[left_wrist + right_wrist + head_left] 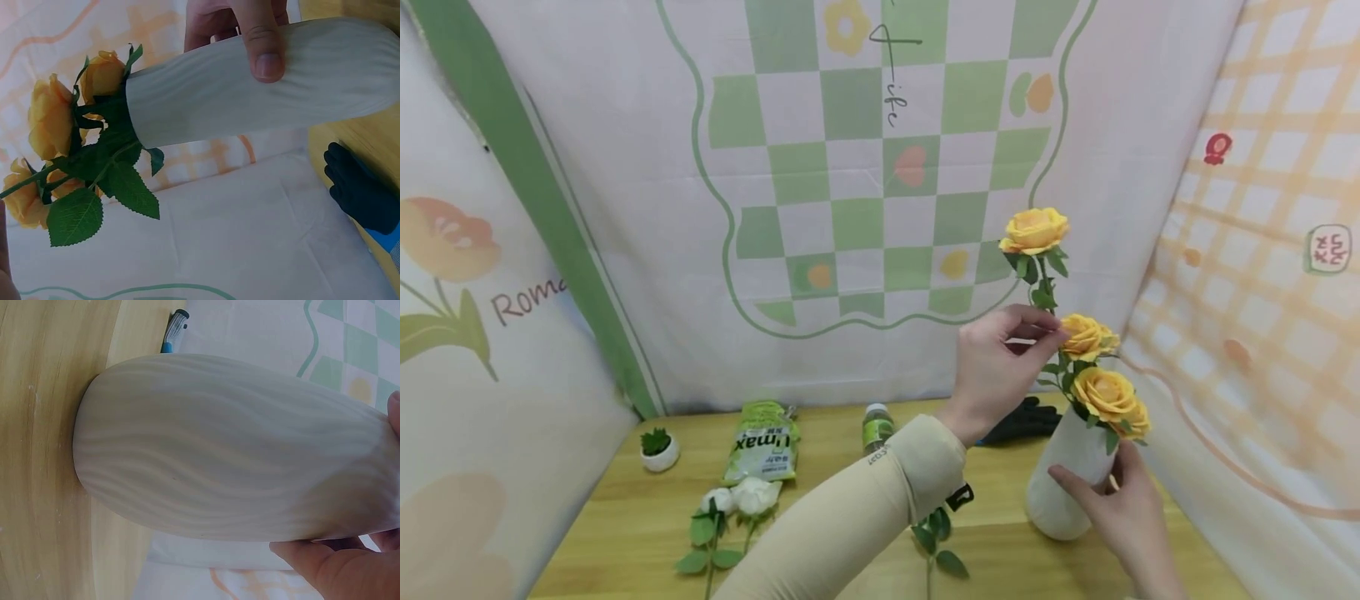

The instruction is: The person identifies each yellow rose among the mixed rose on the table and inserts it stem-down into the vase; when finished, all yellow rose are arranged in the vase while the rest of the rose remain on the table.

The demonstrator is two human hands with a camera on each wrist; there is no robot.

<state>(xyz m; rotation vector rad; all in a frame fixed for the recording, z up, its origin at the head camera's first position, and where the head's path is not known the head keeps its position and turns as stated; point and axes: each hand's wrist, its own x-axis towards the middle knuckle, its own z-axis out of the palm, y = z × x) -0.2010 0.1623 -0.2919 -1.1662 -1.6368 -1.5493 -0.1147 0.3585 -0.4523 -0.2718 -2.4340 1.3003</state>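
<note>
A white ribbed vase [1063, 479] stands on the wooden table [625, 517] at the right, with several yellow roses [1108, 396] in it. My right hand [1101, 487] grips the vase's neck; its thumb [265, 53] presses the ribbed side, and its fingers [334, 569] curl round the vase [231, 447]. My left hand [1043, 335], in a beige sleeve, pinches the stem of a taller yellow rose [1034, 230] just above the other blooms. The rose's lower stem is hidden behind the flowers.
White roses [741, 497] and a leafy stem [936, 537] lie on the table in front. Behind them are a small potted plant [658, 450], a green packet [762, 440], a bottle [876, 427] and a dark glove [1022, 419]. Printed cloth walls close in all sides.
</note>
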